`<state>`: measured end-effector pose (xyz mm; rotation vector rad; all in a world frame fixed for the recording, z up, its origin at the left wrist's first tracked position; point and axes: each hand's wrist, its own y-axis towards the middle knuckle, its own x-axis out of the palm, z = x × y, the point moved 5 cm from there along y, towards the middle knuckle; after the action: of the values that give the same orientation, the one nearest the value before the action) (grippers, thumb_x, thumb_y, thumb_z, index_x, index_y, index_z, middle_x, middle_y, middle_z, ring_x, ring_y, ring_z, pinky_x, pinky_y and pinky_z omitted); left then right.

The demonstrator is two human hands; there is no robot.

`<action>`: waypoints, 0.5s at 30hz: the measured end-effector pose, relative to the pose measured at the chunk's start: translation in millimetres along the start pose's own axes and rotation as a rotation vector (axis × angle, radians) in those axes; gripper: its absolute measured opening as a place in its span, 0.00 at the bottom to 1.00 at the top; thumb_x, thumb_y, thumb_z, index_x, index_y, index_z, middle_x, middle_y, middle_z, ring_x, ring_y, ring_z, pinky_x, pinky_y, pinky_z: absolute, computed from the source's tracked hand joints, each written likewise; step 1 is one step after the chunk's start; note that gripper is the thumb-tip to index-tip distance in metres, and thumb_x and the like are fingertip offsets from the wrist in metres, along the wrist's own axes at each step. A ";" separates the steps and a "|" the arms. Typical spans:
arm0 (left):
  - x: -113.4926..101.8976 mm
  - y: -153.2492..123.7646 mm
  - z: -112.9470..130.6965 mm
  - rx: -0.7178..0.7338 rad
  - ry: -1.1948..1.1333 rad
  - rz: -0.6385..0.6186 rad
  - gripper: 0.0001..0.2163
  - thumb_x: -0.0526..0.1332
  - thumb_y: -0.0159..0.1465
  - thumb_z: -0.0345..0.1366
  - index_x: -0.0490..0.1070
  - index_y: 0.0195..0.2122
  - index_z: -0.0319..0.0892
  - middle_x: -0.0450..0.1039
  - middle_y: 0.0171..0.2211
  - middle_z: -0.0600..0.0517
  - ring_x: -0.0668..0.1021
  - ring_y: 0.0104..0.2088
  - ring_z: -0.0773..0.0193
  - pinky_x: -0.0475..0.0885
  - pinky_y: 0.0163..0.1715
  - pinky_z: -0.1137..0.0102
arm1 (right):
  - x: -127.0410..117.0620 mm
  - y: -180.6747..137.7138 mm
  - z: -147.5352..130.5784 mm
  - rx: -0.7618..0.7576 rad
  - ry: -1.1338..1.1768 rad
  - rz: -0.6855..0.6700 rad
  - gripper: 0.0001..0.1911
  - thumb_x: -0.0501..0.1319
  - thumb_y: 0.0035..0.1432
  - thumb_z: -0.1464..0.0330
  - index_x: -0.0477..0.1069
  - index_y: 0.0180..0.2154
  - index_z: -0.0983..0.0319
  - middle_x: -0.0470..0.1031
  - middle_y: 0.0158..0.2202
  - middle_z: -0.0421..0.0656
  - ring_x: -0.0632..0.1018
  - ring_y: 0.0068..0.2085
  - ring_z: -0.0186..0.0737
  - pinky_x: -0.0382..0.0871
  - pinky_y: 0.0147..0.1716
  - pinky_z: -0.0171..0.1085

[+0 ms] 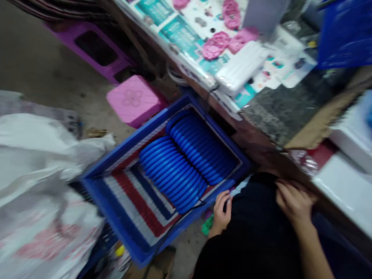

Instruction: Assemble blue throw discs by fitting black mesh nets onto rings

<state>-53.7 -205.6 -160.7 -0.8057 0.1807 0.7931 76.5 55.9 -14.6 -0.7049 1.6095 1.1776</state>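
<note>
Two bare hands hold a black cloth (255, 221) at the bottom of the view, right of centre, close in front of the person. The left hand (222, 213) has its grip closed on the cloth's left edge, fingers curled over it. The right hand (293, 201) has its grip pinched together on the cloth's upper right edge, and its forearm runs down toward the lower right corner. Blur hides what kind of cloth it is.

A small green object (207, 226) lies on the floor just below the left hand. Just left of the cloth stands a blue plastic crate (116, 201), lined with a red, white and blue striped mat (139, 201). Two rows of blue discs (186, 162) stand on edge in its far half, packed side by side.

Beyond the crate sit a pink stool (133, 100) and, farther off, a purple stool (87, 42). White plastic sacks (43, 182) are heaped at the left. Along the upper right runs a table (279, 108) carrying pink plastic pieces (221, 42), teal printed cards (180, 35) and a white ribbed tray (241, 68). A blue bag (345, 31) fills the top right corner, and white boxes (345, 186) sit at the right edge.
</note>
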 end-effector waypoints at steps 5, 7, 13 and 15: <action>11.7 68.1 70.3 0.356 -0.108 -0.244 0.18 0.61 0.67 0.54 0.82 0.48 0.50 0.83 0.53 0.40 0.83 0.56 0.43 0.75 0.64 0.46 | 1.2 -66.3 13.1 0.542 0.612 -0.158 0.12 0.62 0.65 0.68 0.85 0.43 0.52 0.87 0.45 0.44 0.86 0.49 0.47 0.82 0.53 0.47; 31.3 105.8 90.6 0.266 0.028 -0.380 0.21 0.63 0.60 0.58 0.82 0.42 0.48 0.86 0.45 0.42 0.85 0.51 0.41 0.80 0.56 0.50 | -11.7 -126.1 30.5 0.827 0.518 -0.004 0.11 0.61 0.64 0.66 0.83 0.35 0.53 0.86 0.38 0.45 0.86 0.42 0.48 0.82 0.47 0.47; 56.3 133.8 133.0 0.354 0.418 -0.460 0.21 0.57 0.56 0.55 0.80 0.40 0.49 0.85 0.36 0.46 0.87 0.44 0.41 0.84 0.45 0.53 | -30.2 -340.7 14.3 1.700 0.278 0.414 0.17 0.54 0.69 0.65 0.76 0.30 0.60 0.80 0.31 0.45 0.81 0.35 0.45 0.78 0.40 0.44; 47.4 134.4 143.3 0.395 0.513 -0.256 0.25 0.54 0.60 0.54 0.81 0.51 0.53 0.86 0.44 0.46 0.86 0.52 0.40 0.84 0.49 0.51 | -11.2 -394.9 -1.5 1.944 0.290 0.443 0.16 0.58 0.73 0.63 0.76 0.35 0.62 0.79 0.33 0.43 0.80 0.36 0.42 0.78 0.40 0.43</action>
<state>-134.3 -20.3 -159.1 -0.6249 0.6568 0.2802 419.9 -89.0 -145.4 0.8106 2.2602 -0.5911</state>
